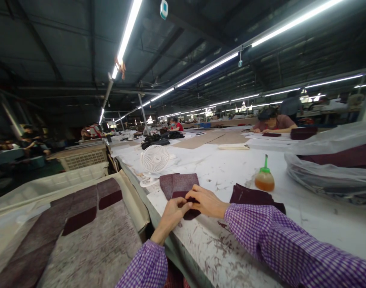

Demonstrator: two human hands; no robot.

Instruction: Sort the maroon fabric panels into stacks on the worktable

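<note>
My left hand (172, 216) and my right hand (207, 201) meet at the table edge, fingers bent and closed on a small dark maroon piece of leather-like material (191, 214). The fingertips hide part of it. Right behind it lie larger maroon pieces with a paler, rough side up (183, 182). Beside my right wrist is a pile of dark maroon pieces (255, 197), partly covered by my checked sleeve. A squeeze bottle (265, 181) with a green nozzle and amber liquid stands beyond that pile.
A small white fan (155, 159) stands at the white table's (201, 248) left edge. Left of the table, a cream bin (135, 200) holds a board with maroon pieces (81, 220). Clear plastic (329, 180) covers more material at right. A person (275, 122) works across the table.
</note>
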